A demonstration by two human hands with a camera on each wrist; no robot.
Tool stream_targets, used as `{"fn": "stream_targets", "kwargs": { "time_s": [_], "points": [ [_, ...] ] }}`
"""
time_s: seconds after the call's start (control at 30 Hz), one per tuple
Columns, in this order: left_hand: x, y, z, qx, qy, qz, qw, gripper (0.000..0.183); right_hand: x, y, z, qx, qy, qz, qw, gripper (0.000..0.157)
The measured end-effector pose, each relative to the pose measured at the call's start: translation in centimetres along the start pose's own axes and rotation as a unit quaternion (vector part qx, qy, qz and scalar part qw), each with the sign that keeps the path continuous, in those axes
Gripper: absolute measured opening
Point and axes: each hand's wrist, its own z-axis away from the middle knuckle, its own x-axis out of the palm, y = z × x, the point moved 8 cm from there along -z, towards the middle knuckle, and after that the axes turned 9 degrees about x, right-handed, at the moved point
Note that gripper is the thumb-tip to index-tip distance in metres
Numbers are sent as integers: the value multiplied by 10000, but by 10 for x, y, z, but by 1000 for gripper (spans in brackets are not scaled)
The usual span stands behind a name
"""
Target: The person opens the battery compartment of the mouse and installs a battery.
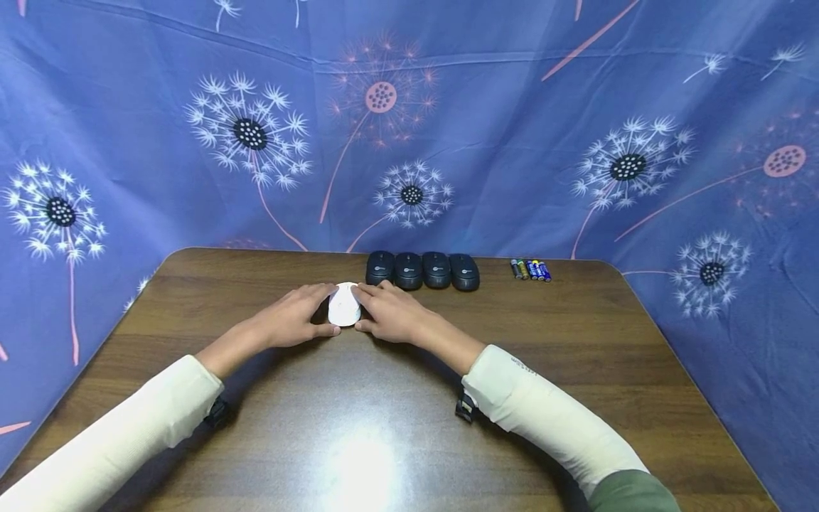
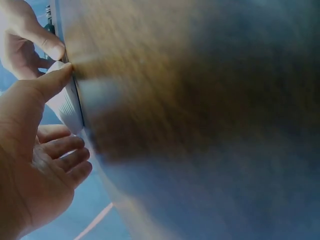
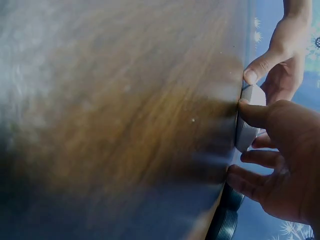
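A white computer mouse (image 1: 344, 306) with ribbed sides (image 2: 69, 107) sits on the wooden table between both hands, its top washed out by glare. From the left side, my left hand (image 1: 291, 318) holds it, thumb at the near end and fingers toward the far end. On the opposite side my right hand (image 1: 395, 314) grips it in much the same way. In the right wrist view the right thumb lies at the mouse's (image 3: 246, 131) lower edge, while the other fingers curve round behind.
Several black computer mice (image 1: 408, 271) stand in a row along the back edge, just beyond my right hand. Farther right lies a small group of batteries (image 1: 530, 269). A blue cloth with dandelion prints (image 1: 499, 142) hangs behind the wooden table (image 1: 544, 334).
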Motion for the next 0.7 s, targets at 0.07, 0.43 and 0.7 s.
{"fn": "stream_targets", "kwargs": {
  "time_s": [0.07, 0.43, 0.7],
  "points": [
    [0, 1, 0, 34, 13, -15, 10000, 88, 8, 5, -5, -30, 54, 40, 10000, 85],
    [-1, 5, 3, 172, 13, 164, 9997, 87, -23, -17, 21, -189, 65, -296, 9994, 73],
    [-1, 6, 6, 223, 153, 422, 9987, 81, -45, -31, 41, -159, -137, -492, 9986, 67]
  ]
}}
